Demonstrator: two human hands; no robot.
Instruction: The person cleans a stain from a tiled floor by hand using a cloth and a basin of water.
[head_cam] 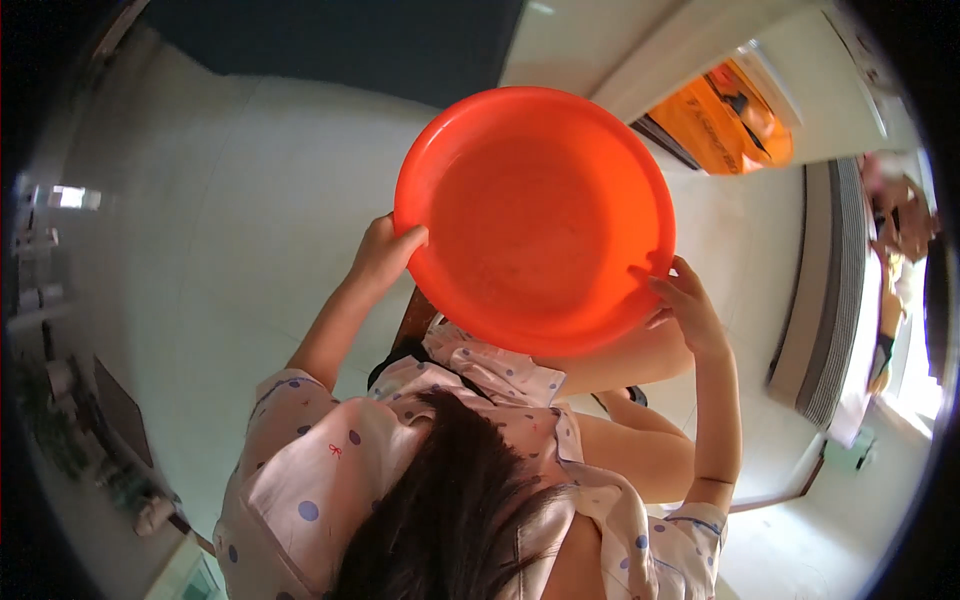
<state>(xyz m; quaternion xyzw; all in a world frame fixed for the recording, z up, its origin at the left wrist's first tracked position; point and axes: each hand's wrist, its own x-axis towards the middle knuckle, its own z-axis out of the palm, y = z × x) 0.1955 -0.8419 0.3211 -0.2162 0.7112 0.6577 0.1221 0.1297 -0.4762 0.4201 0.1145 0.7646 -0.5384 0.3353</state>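
A round orange-red plastic basin (525, 225) is held up before me, its hollow side facing the camera and nothing visible inside. My left hand (386, 251) grips its rim at the left, thumb over the inner edge and fingers hidden behind. At the lower right of the rim is my right hand (679, 296), with its fingers spread against the edge; whether it grips or only touches is unclear. A shadow of these fingers falls on the basin's inner wall. Below the basin are my bare legs and a spotted pale garment (495, 367).
Pale tiled floor (225, 225) surrounds me. A dark panel or mat (337, 45) lies at the top. To the upper right, an orange bag (720, 124) with printed writing stands by a white cabinet. A bed (817, 300) with striped grey edging is at the right.
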